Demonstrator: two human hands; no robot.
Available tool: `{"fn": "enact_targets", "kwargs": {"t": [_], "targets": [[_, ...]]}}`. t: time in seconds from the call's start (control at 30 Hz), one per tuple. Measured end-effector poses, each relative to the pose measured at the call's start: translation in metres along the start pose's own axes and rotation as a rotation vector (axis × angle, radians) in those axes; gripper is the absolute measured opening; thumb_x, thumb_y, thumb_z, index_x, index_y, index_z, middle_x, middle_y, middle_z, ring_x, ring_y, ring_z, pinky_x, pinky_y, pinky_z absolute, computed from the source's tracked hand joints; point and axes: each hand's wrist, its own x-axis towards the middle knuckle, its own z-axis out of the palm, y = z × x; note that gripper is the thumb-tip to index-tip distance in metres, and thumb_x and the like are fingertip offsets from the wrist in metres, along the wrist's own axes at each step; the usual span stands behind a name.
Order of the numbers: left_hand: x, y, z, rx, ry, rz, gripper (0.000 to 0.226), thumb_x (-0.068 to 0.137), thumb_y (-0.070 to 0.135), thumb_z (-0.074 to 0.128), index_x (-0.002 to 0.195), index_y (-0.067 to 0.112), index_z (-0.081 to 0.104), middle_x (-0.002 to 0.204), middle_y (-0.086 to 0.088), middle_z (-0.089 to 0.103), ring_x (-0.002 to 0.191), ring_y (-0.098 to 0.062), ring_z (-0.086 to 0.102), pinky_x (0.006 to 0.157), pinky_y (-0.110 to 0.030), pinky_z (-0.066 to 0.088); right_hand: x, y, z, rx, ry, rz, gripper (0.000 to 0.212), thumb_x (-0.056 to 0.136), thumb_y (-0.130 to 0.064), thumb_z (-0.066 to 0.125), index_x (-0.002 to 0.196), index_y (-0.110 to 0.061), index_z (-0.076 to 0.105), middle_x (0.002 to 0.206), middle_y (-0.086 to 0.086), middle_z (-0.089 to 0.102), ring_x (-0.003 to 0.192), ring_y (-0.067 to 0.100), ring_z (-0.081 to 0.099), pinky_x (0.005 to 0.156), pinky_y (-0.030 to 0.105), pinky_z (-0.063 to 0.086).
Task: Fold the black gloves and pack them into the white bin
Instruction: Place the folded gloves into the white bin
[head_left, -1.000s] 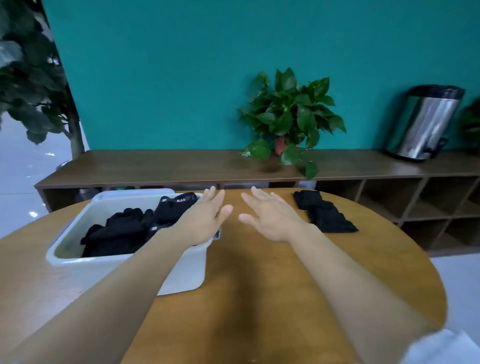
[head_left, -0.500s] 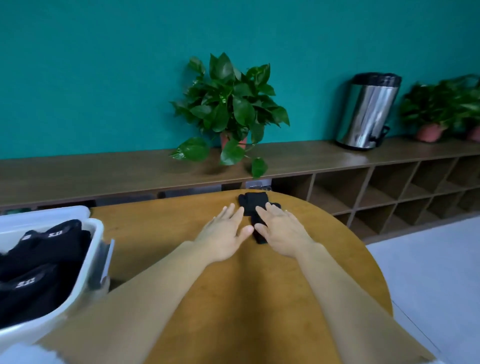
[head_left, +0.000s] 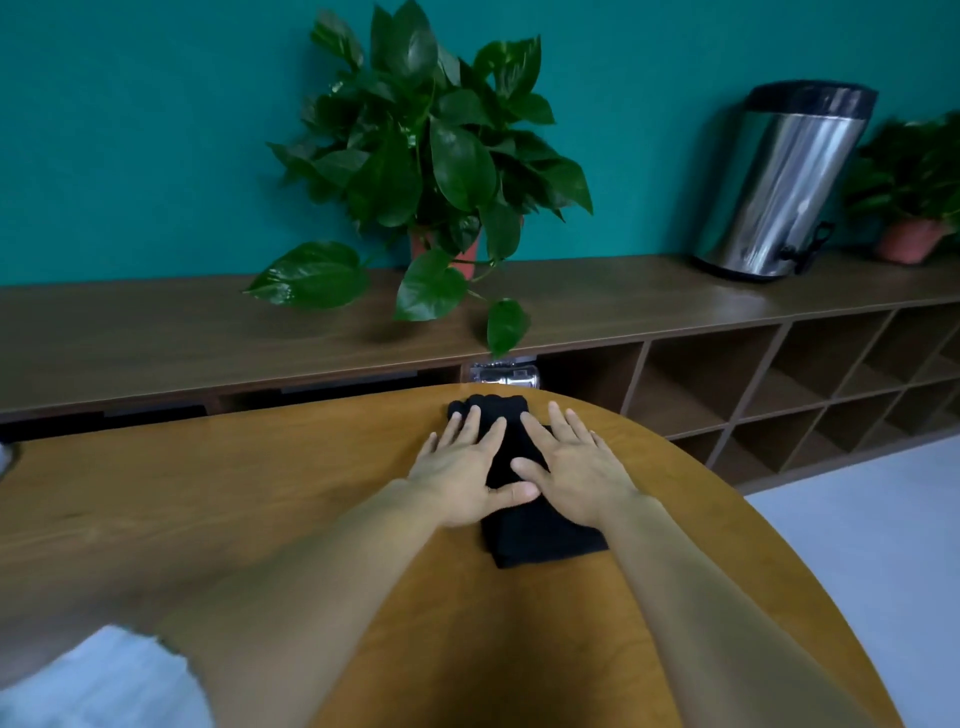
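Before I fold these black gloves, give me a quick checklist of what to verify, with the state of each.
1. Black gloves lie flat on the round wooden table: ok.
2. Left hand rests open on the gloves' left side, thumb across them: ok.
3. Right hand rests open on their right side: ok.
4. Glove fingertips point away, toward the shelf unit: ok.
5. Both gloves stacked evenly: cannot tell, hands cover the middle.
6. White bin within reach: cannot tell, no bin shows in this view.

Black gloves (head_left: 540, 538) flat on table (head_left: 260, 493)
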Motion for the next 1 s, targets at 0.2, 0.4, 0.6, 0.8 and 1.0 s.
{"fn": "enact_targets", "kwargs": {"t": [0.2,0.4,0.6,0.8,1.0], "targets": [[0.024,-0.016,0.014,-0.023,-0.06,0.045,0.101,0.082,0.077,0.045,0.154,0.031,-0.01,0.16,0.0,-0.024,0.148,-0.021,-0.018,0.121,-0.041,0.002,0.021,0.003,0.026,0.191,-0.061,0.019,0.058,0.102,-0.055,0.022,0.154,-0.038,0.005,0.164,-0.002,-0.007,0.149,0.016,-0.011,0.122,0.039,0.0],[-0.004,-0.01,0.014,0.017,-0.121,0.061,0.101,0.083,0.075,0.044,0.154,0.029,-0.011,0.16,-0.002,-0.024,0.149,-0.022,-0.015,0.121,-0.041,0.003,-0.009,-0.012,0.031,0.25,-0.053,0.029,0.059,0.102,-0.053,0.023,0.155,-0.034,0.006,0.164,0.0,-0.004,0.149,0.017,-0.012,0.121,0.035,-0.001],[-0.077,-0.005,0.024,0.024,-0.138,0.054,0.099,0.086,0.073,0.044,0.154,0.028,-0.013,0.159,-0.003,-0.026,0.148,-0.021,-0.017,0.12,-0.038,-0.002,-0.074,-0.043,0.041,0.24,-0.058,0.035,0.059,0.102,-0.054,0.019,0.155,-0.034,0.003,0.164,-0.001,-0.007,0.149,0.017,-0.016,0.121,0.034,-0.003],[-0.161,-0.012,0.041,0.007,-0.143,0.038,0.098,0.086,0.072,0.044,0.154,0.028,-0.013,0.159,-0.003,-0.027,0.148,-0.02,-0.019,0.121,-0.038,-0.002,-0.142,-0.088,0.057,0.229,-0.074,0.031,0.059,0.102,-0.055,0.016,0.155,-0.034,0.002,0.163,-0.001,-0.009,0.148,0.016,-0.018,0.12,0.034,-0.005],[-0.24,-0.027,0.054,-0.006,-0.134,0.036,0.098,0.086,0.072,0.043,0.154,0.028,-0.013,0.159,-0.002,-0.027,0.148,-0.02,-0.019,0.121,-0.037,-0.002,-0.2,-0.138,0.073,0.23,-0.07,0.018,0.058,0.102,-0.054,0.016,0.155,-0.034,0.001,0.163,-0.002,-0.012,0.148,0.016,-0.019,0.12,0.033,-0.007]]}}
